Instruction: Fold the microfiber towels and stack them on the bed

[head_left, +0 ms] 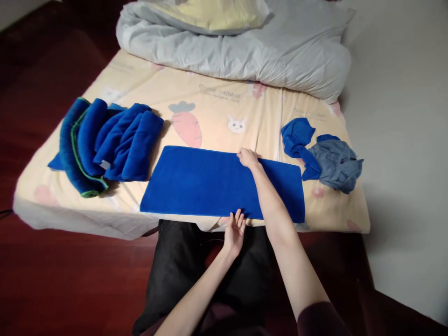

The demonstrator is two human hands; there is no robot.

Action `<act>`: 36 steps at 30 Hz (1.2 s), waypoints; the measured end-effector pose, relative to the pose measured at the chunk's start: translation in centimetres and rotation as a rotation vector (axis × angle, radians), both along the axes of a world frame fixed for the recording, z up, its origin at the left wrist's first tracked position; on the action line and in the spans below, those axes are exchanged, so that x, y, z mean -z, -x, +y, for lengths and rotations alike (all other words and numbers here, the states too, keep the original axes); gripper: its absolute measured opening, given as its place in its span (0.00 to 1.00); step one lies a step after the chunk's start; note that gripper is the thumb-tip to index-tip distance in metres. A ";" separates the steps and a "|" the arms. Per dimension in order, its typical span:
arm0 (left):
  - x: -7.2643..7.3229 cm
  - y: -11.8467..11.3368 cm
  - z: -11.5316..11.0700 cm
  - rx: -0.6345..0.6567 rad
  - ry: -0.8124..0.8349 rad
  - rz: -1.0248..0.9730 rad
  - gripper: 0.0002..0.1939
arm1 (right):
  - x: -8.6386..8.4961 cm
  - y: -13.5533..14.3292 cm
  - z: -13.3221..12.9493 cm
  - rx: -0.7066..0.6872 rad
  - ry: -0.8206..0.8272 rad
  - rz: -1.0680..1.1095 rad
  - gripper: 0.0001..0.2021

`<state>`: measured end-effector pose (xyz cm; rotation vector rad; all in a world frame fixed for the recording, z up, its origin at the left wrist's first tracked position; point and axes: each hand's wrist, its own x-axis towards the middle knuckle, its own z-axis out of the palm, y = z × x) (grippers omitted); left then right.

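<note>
Head view shows left fingers (239,219) and right fingers (241,153) at blue cloth's (199,182) edges.

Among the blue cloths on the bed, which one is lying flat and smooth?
The rectangular blue cloth in the middle, with the right hand at its far edge. The left pile is rolled and bunched; the right bundle lies crumpled.

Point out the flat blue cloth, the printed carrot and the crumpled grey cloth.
Flat blue cloth (210,182): head view, middle of its upper face.
Printed carrot (186,127): head view, its pink body.
Crumpled grey cloth (335,163): head view, middle of the bunched fabric.
</note>
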<state>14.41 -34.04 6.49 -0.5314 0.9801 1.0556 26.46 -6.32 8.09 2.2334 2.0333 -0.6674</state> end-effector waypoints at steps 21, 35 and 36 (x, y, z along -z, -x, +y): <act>-5.7 3.6 -2.8 0.060 -0.271 0.191 0.05 | -10.6 -2.6 -1.4 0.010 -0.405 0.524 0.09; -18.7 15.7 7.1 0.142 -1.055 1.286 0.25 | -25.2 -6.9 -10.3 0.180 -0.666 0.960 0.19; -20.0 16.4 7.8 0.121 -1.091 1.344 0.23 | -25.7 -7.2 -11.1 0.190 -0.672 1.015 0.22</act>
